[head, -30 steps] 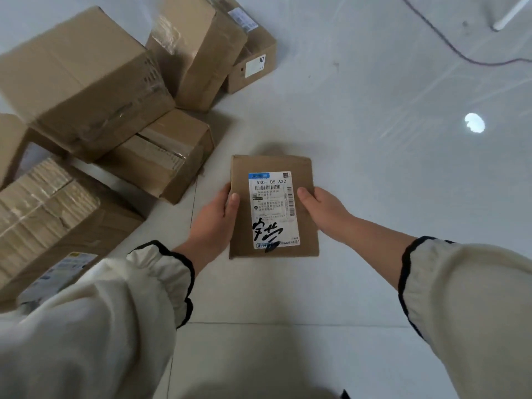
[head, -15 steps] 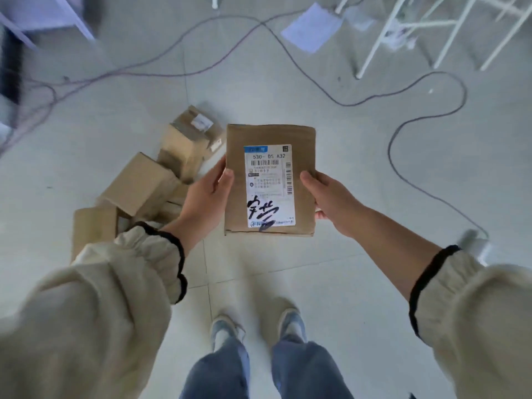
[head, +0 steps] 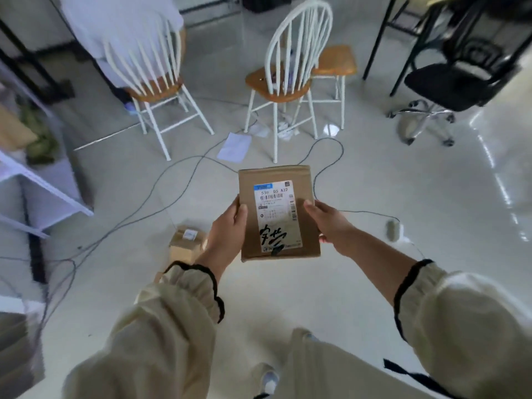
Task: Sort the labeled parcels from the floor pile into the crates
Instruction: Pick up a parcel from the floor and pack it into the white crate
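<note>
Now the parcel (head: 273, 175) is up off the floor (head: 403, 182) and held out in front of the body, where a second ago it was low beside the pile. The grip is unchanged: the left hand (head: 227, 230) clasps its left edge and the right hand (head: 331, 223) its right edge. Each has its thumb on the top face and its fingers curled under, out of sight. The parcel lies flat between them, label (head: 277, 217) up, showing a printed code and a black scrawl.

What has changed is the view, which has swung up from the pile to the far room. Two white chairs (head: 276, 87), loose cables (head: 149, 187) and a sheet of paper (head: 234, 146) now lie ahead. Only one small box (head: 187, 243) of the pile shows, on the floor just left of the left hand.

I judge the pick-up done and the carry to a crate begun. No crate shows plainly; the blurred white frame (head: 43, 182) at far left may be shelving, but I cannot tell. Cables across the path could catch a foot
</note>
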`<move>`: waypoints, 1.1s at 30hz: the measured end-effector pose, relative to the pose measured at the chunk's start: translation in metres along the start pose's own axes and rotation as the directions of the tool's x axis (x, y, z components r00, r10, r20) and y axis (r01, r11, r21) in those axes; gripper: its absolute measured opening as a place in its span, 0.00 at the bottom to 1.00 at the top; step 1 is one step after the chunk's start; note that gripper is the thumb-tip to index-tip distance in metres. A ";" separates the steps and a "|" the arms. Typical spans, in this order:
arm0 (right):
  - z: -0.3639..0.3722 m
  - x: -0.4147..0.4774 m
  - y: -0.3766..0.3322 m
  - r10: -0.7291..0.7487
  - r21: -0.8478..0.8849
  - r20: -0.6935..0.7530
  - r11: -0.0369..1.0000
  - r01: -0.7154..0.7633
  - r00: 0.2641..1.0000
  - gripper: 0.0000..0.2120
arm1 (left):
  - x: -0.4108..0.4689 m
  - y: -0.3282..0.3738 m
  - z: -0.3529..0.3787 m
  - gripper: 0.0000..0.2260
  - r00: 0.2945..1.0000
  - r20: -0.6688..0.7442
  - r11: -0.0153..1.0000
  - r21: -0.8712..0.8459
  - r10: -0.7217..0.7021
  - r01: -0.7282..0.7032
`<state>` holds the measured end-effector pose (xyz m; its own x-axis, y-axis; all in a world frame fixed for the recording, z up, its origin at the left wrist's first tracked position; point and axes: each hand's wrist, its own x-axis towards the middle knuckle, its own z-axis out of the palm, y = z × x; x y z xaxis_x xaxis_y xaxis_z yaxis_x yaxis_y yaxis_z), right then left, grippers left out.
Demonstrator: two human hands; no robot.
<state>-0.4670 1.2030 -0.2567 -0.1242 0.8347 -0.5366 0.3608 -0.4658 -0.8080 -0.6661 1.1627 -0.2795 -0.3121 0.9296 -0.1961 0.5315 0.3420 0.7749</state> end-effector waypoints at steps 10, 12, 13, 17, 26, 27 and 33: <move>-0.066 -0.082 0.032 0.005 0.271 -0.284 0.960 0.076 0.959 0.18 | -0.024 0.080 0.040 0.17 0.945 0.192 0.961 0.025 0.264 -0.274; -0.094 -0.103 0.046 0.018 0.303 -0.351 0.948 0.096 0.936 0.19 | -0.037 0.105 0.062 0.16 0.912 0.241 0.938 0.014 0.333 -0.346; -0.109 -0.116 0.053 0.034 0.327 -0.393 0.939 0.106 0.919 0.19 | -0.046 0.120 0.075 0.16 0.891 0.269 0.925 0.003 0.365 -0.380; -0.178 -0.186 0.088 0.080 0.414 -0.541 0.892 0.182 0.837 0.15 | -0.094 0.187 0.138 0.16 0.787 0.381 0.854 -0.016 0.486 -0.520; -0.326 -0.415 0.220 0.225 0.409 -0.842 0.859 0.307 0.490 0.16 | -0.318 0.334 0.309 0.16 0.394 0.598 0.634 -0.260 0.698 -0.728; -0.340 -0.446 0.238 0.244 0.400 -0.868 0.859 0.319 0.433 0.16 | -0.351 0.348 0.329 0.17 0.340 0.610 0.605 -0.297 0.715 -0.739; -0.375 -0.645 0.332 0.417 0.415 -0.905 0.822 0.390 0.082 0.16 | -0.577 0.402 0.418 0.17 -0.031 0.667 0.448 -0.534 0.744 -0.717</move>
<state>0.0795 0.6205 -0.0873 0.9769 0.1404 -0.1611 -0.1351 -0.1788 -0.9746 0.0568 0.8216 -0.1056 0.9307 0.3172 0.1824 0.0417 -0.5872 0.8084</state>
